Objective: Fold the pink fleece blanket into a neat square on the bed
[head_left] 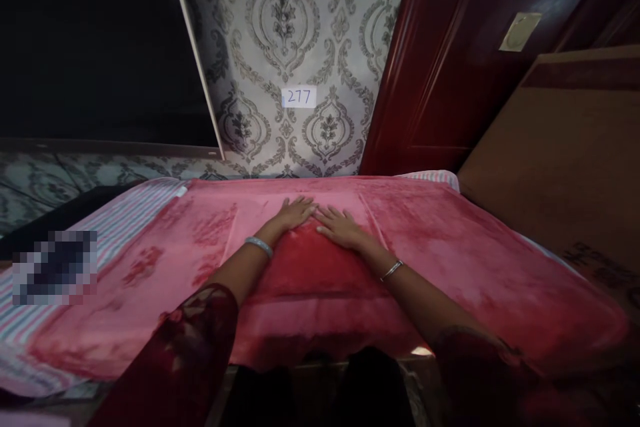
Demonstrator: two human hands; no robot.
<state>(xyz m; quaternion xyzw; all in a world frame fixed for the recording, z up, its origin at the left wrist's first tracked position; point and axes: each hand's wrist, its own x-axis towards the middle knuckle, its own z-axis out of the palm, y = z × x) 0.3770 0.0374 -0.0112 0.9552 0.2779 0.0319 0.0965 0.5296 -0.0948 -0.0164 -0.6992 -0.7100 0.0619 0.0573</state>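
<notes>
My left hand (295,213) lies flat, fingers stretched out, near the far edge of a folded red cloth (320,263). Beside it, my right hand (341,227) rests palm down with its fingers spread. The fingertips of the two hands nearly meet. The folded cloth looks soft and plush, and its near part drops into shadow. Under it spreads a pink and red plush blanket (425,253) with darker red patterns. Neither hand grips anything.
A striped sheet (135,213) shows under the blanket at the left. A large dark screen (100,47) hangs at the far left. A cardboard box (565,147) stands at the right, by a dark red door (440,47). A paper label (299,97) marked 277 is on the patterned wall.
</notes>
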